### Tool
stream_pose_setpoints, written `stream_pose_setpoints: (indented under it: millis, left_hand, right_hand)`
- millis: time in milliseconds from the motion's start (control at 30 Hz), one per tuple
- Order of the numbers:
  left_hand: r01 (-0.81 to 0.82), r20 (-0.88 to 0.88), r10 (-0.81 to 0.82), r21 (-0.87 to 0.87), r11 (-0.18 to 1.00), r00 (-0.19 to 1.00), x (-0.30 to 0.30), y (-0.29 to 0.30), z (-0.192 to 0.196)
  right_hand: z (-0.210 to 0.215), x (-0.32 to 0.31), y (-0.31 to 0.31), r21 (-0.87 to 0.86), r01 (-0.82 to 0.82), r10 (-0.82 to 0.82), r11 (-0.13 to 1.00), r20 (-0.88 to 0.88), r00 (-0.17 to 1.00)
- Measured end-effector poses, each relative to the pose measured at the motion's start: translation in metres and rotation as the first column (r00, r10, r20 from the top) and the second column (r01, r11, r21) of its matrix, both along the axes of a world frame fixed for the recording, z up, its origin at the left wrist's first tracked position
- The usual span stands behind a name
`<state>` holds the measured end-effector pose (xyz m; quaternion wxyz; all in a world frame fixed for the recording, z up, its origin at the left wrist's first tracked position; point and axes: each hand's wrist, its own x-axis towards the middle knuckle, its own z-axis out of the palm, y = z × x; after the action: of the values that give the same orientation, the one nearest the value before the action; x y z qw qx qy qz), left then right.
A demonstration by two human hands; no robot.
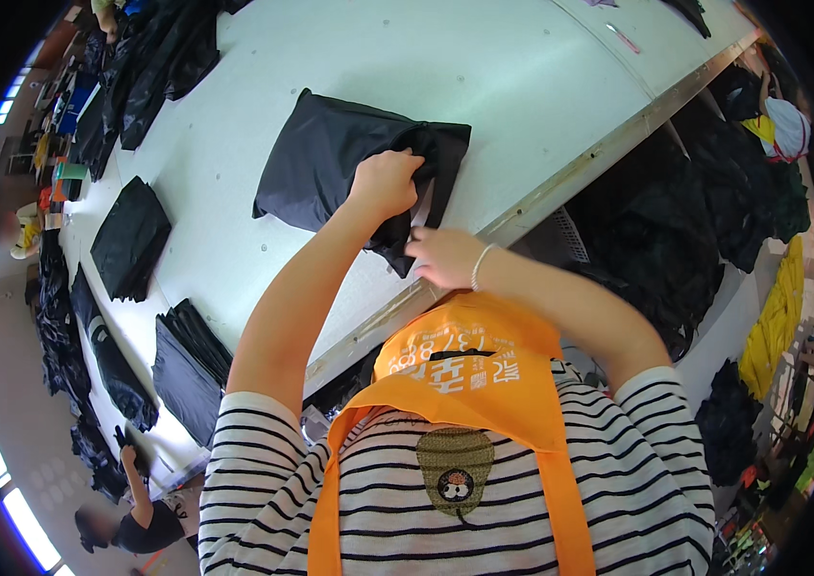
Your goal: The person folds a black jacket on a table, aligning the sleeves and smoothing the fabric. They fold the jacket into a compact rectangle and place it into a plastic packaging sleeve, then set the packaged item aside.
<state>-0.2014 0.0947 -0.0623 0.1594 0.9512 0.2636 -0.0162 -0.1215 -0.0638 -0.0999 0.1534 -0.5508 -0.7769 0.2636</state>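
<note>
A black garment (330, 158) lies partly folded on a large white table (484, 77). My left hand (386, 182) is closed on the fabric at its near right corner. My right hand (440, 257), with a thin bracelet at the wrist, pinches the garment's lower edge close to the table's rim. The two hands are close together over that corner. I wear a striped shirt and an orange vest.
Folded black garments (130, 240) and another stack (191, 370) lie at the table's left. More black cloth (152, 67) is heaped at the far left. Dark piles (676, 230) sit below the table's right edge. Another person (138, 518) stands at lower left.
</note>
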Motion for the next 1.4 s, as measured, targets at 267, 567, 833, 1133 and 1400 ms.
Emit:
stream_pose_setpoints:
  millis: [267, 567, 833, 1133, 1400]
  left_hand:
    - [-0.312, 0.334, 0.215, 0.271, 0.910, 0.918, 0.008, -0.031, -0.062]
    - [0.149, 0.272, 0.059, -0.682, 0.716, 0.961, 0.004, -0.024, 0.019]
    - [0.134, 0.350, 0.275, -0.801, 0.583, 0.895, 0.041, -0.024, -0.036]
    - [0.387, 0.119, -0.408, 0.164, 0.907, 0.905, 0.013, -0.049, -0.025]
    - [0.144, 0.469, -0.168, 0.087, 0.986, 0.867, 0.037, 0.003, 0.015]
  right_hand:
    - [0.051, 0.005, 0.016, 0.008, -0.058, 0.056, 0.998, 0.155, 0.986]
    - [0.071, 0.066, -0.013, -0.068, 0.082, -0.073, 0.994, 0.128, 0.989]
    - [0.050, 0.070, -0.038, -0.109, 0.149, -0.138, 0.983, 0.104, 0.985]
    - [0.039, 0.054, -0.034, 0.177, 0.249, -0.258, 0.952, 0.029, 0.966]
    - [0.030, 0.071, 0.002, 0.348, 0.726, -0.720, 0.593, -0.174, 0.672]
